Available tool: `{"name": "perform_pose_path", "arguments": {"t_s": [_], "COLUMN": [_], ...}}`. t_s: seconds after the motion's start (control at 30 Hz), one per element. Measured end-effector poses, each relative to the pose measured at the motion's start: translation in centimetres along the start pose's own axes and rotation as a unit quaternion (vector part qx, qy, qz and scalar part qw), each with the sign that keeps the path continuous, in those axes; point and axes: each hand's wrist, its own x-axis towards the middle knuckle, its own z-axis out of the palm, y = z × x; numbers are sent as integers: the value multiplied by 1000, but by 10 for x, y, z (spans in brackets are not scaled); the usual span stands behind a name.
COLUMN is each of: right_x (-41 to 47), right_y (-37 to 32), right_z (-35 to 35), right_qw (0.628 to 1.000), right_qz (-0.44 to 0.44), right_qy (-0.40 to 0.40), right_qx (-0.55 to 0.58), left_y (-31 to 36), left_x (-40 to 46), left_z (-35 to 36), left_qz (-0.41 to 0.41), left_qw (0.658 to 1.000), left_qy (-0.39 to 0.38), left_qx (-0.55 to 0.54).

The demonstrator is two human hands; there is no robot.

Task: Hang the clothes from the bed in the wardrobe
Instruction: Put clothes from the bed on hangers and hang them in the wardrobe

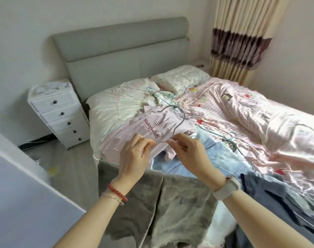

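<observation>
Your bed fills the scene, its pink quilt strewn with clothes. A grey garment lies nearest you, light jeans just beyond it. The pink printed shirt lies at the bed's left edge, a wire hanger lying on it. Your left hand pinches the shirt's near hem; your right hand pinches the hanger's lower wire.
</observation>
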Motion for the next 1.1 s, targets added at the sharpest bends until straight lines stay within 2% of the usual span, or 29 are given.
{"name": "perform_pose_path", "arguments": {"t_s": [0.13, 0.27, 0.4, 0.6, 0.7, 0.77, 0.83, 0.9, 0.97, 1.03, 1.1], "right_x": [28, 58, 87, 128, 154, 161, 155, 142, 121, 92, 51], "right_y": [74, 147, 219, 326, 377, 415, 455, 497, 522, 532, 520], "right_z": [-54, -101, -132, -163, -167, -159, -143, -122, -106, -87, -67], "right_qw": [993, 961, 937, 917, 905, 900, 900, 889, 858, 831, 845], "right_qz": [96, 202, 267, 315, 350, 376, 407, 454, 506, 531, 488], "right_qy": [58, 151, 193, 229, 232, 212, 152, 46, -48, -102, -145], "right_qx": [45, 113, 119, 82, 70, 57, 27, -14, -72, -131, -162], "left_y": [40, 78, 100, 84, 65, 50, 35, 19, 8, -5, -15], "left_x": [56, 118, 156, 139, 111, 87, 64, 42, 24, 3, -17], "left_z": [91, 177, 259, 343, 372, 390, 406, 424, 433, 439, 438], "left_qz": [43, 62, 54, -3, -54, -88, -116, -135, -151, -174, -193], "left_qw": [998, 994, 991, 967, 927, 890, 852, 810, 777, 751, 747], "left_qy": [-51, -87, -120, -254, -365, -437, -499, -557, -596, -621, -619], "left_qx": [-15, -13, -5, 28, 72, 93, 106, 123, 136, 140, 145]}}
